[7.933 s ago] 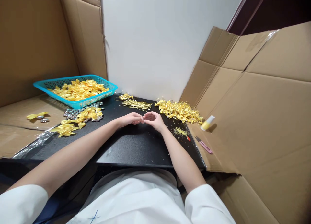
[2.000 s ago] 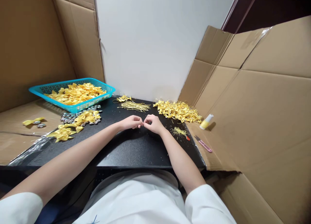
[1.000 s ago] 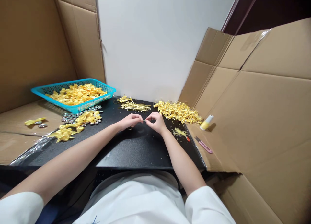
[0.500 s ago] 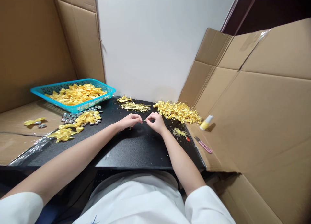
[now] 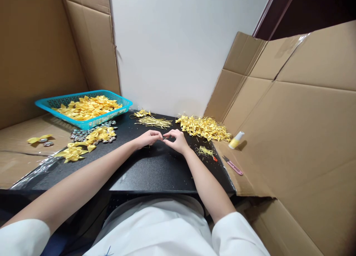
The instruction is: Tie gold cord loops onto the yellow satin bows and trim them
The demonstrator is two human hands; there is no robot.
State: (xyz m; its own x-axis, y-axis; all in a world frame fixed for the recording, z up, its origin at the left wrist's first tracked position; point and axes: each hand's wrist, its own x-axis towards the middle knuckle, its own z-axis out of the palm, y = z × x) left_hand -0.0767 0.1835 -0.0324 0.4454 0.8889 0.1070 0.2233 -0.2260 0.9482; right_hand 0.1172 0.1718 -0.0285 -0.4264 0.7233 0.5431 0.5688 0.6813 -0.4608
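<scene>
My left hand (image 5: 149,138) is closed in a pinch on a thin gold cord, a short bit of which shows under its fingers near the black tabletop (image 5: 155,174). My right hand (image 5: 178,141) is just to the right, its thumb and forefinger parted around the tip of the cord and close to the left fingertips. Beyond both hands lies a bundle of straight gold cords (image 5: 155,122). A heap of small yellow ribbon bows (image 5: 204,128) with cord loops sits behind my right hand.
At the back left a blue basket (image 5: 83,123) holds yellow ribbon bows. Silver beads (image 5: 79,135) and more yellow bows (image 5: 72,152) lie before it. On the right are cord scraps (image 5: 205,150), pink thread snips (image 5: 233,165) and a yellow thread spool (image 5: 236,140). Cardboard walls (image 5: 292,119) flank the table.
My right thumb and forefinger have parted from their pinch on the cord's end. My left hand keeps its pinch in nearly the same place.
</scene>
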